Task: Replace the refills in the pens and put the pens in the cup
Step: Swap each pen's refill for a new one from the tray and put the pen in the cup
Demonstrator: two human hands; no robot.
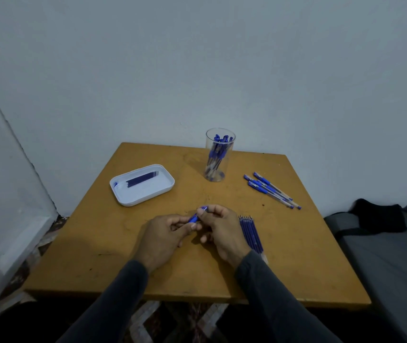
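Observation:
A blue pen (196, 216) sits between both hands above the middle of the wooden table (148, 273). My left hand (164, 237) holds its lower part and my right hand (218, 230) pinches its upper end; most of the pen is hidden by fingers. A clear cup (218, 154) at the back holds several blue pens. Several more pens (271, 189) lie on the table to the right of the cup. A row of blue refills (250, 232) lies just right of my right hand. A white tray (143, 185) at the left holds several refills.
The table stands against a pale wall (197, 70). A grey seat with a black cloth (380, 219) is at the right. Patterned floor (148, 320) shows below the table's front edge.

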